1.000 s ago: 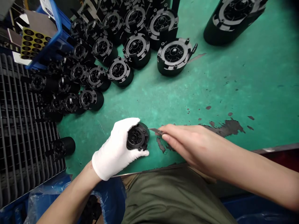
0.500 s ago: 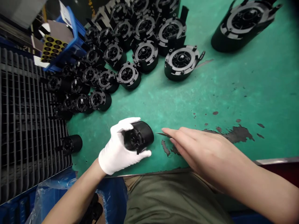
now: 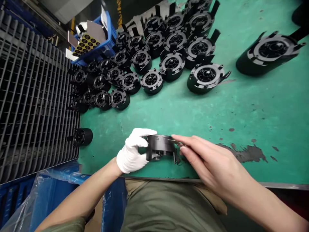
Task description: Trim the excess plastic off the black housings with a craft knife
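Visibly clamps a black housing (image 3: 161, 145), likely light, stiff and slick, best gripped round its outer wall (image 3: 155, 142), in the left hand (image 3: 132, 151) at lower centre of the frame, pinching a thin blade (image 3: 178, 142) in the right hand (image 3: 208, 156).

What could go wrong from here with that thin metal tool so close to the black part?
The thin metal tool has its tip at the side of the black part, so a slip might scratch that wall. The right hand is bare and pinches the tool with its fingertips, so it could get nicked. The gloved left hand grips the part at the opposite side, so the part may twist if the tool is pressed hard.
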